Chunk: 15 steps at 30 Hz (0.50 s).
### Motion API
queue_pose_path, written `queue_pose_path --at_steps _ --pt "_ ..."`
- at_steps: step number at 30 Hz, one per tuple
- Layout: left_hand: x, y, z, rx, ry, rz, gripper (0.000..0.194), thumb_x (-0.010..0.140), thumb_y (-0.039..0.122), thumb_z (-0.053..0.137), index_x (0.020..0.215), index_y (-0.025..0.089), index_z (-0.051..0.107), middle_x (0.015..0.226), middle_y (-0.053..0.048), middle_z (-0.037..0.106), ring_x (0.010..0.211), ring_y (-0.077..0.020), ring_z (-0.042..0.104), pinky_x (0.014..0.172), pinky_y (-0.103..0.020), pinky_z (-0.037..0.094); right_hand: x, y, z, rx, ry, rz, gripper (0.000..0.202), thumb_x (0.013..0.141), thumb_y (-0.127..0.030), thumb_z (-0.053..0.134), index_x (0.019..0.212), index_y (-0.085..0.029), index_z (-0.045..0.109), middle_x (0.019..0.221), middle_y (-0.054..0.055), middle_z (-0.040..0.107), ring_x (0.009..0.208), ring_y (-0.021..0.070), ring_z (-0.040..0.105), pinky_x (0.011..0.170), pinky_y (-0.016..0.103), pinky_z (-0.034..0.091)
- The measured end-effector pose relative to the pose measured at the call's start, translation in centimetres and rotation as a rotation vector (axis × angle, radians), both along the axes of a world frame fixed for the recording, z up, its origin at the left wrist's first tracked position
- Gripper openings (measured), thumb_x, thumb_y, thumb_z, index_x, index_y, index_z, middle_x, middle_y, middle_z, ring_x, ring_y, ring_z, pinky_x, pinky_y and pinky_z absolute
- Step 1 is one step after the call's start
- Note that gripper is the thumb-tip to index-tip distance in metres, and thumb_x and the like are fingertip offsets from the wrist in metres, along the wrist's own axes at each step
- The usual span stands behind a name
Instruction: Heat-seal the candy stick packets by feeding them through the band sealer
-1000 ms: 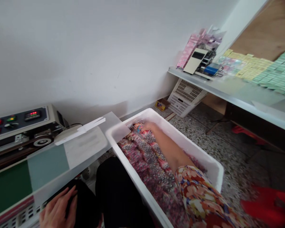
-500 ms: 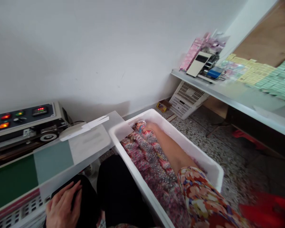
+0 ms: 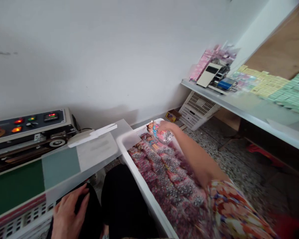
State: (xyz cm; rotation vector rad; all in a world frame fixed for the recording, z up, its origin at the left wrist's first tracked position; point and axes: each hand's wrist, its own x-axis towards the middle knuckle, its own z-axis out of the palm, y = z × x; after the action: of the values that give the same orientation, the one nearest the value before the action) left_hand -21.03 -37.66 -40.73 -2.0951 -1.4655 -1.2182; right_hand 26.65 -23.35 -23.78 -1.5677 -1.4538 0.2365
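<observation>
My right hand point(image 3: 166, 126) reaches to the far end of a white plastic tub point(image 3: 139, 179) and grips a small clear packet point(image 3: 153, 128) printed with a cartoon girl in blue and pink. Silver bead-like bits show at the packet's near end. Below it, rows of similar packets point(image 3: 164, 172) fill the tub, overlapping one another. My fingertips are partly hidden by the hand itself. On my dark-trousered thigh rests my left hand point(image 3: 71, 210), fingers stretched out and slightly apart, holding nothing.
A machine point(image 3: 35, 126) with lit buttons stands on the left beside a green conveyor belt point(image 3: 17, 182). White strips point(image 3: 97, 132) lie on the plate at its end. At right, a bench point(image 3: 251, 106) carries another device and stacked yellow and green packs; white crates point(image 3: 196, 109) sit beneath.
My right hand has lifted slightly and moved right, and the packet in it now shows more fully. The view has shifted a little; my left hand stays on my thigh.
</observation>
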Motion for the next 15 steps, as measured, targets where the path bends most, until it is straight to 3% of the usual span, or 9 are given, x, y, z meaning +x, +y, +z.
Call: queue_pose_path --at_steps 2,5,7,9,12,15 --pt "2.7 0.0 3.4 -0.030 -0.129 -0.093 0.045 0.095 0.051 0.054 0.131 0.026 0.058 0.122 -0.008 0.071 0.112 -0.0281 0.066 0.099 -0.041 0.048 -1.4 -0.3 1.6 -0.085 -0.111 0.103 0.033 0.069 -0.036 0.092 0.079 -0.015 0.069 0.068 -0.001 0.066 0.066 0.0198 0.064 0.061 0.031 0.050" --pt "7.6 0.9 10.3 0.029 -0.118 -0.308 0.060 0.091 0.049 0.061 0.144 0.023 0.049 0.135 -0.012 0.064 0.126 -0.0294 0.058 0.109 -0.044 0.044 -6.8 -1.3 3.0 -0.105 -0.306 0.312 0.044 0.039 -0.026 0.099 0.066 -0.021 0.065 0.052 -0.005 0.056 0.059 0.0207 0.060 0.057 0.032 0.042" --pt "9.9 2.3 14.5 -0.012 -0.033 -0.427 0.073 0.081 0.046 0.073 0.144 0.019 0.050 0.133 -0.015 0.063 0.123 -0.0314 0.059 0.110 -0.045 0.043 -11.6 -2.4 3.5 -0.053 -0.453 0.485 0.047 0.033 -0.028 0.098 0.065 -0.023 0.064 0.051 -0.006 0.053 0.060 0.0213 0.061 0.059 0.033 0.042" --pt "10.5 3.9 17.1 -0.148 0.031 -0.473 0.093 0.065 0.035 0.085 0.148 0.017 0.048 0.128 -0.016 0.066 0.113 -0.0316 0.063 0.101 -0.042 0.048 -16.1 -3.7 3.9 -0.014 -0.592 0.641 0.048 0.031 -0.029 0.097 0.062 -0.024 0.061 0.052 -0.006 0.052 0.063 0.0228 0.063 0.063 0.035 0.044" --pt "8.7 5.6 17.9 -0.380 -0.051 -0.511 0.097 0.063 0.022 0.082 0.152 0.018 0.043 0.099 -0.007 0.073 0.081 -0.0226 0.066 0.075 -0.031 0.051 -20.9 -5.4 4.8 -0.014 -0.765 0.740 0.045 0.034 -0.029 0.094 0.060 -0.025 0.058 0.054 -0.004 0.055 0.070 0.0257 0.065 0.070 0.037 0.046" --pt "6.3 6.1 16.3 -0.477 -0.288 -0.585 0.069 0.064 0.023 0.079 0.132 0.015 0.063 0.082 -0.002 0.070 0.065 -0.0161 0.059 0.062 -0.025 0.046 -24.0 -6.1 5.7 0.015 -0.873 0.723 0.046 0.036 -0.026 0.094 0.067 -0.025 0.059 0.060 -0.003 0.060 0.078 0.0288 0.067 0.078 0.041 0.048"
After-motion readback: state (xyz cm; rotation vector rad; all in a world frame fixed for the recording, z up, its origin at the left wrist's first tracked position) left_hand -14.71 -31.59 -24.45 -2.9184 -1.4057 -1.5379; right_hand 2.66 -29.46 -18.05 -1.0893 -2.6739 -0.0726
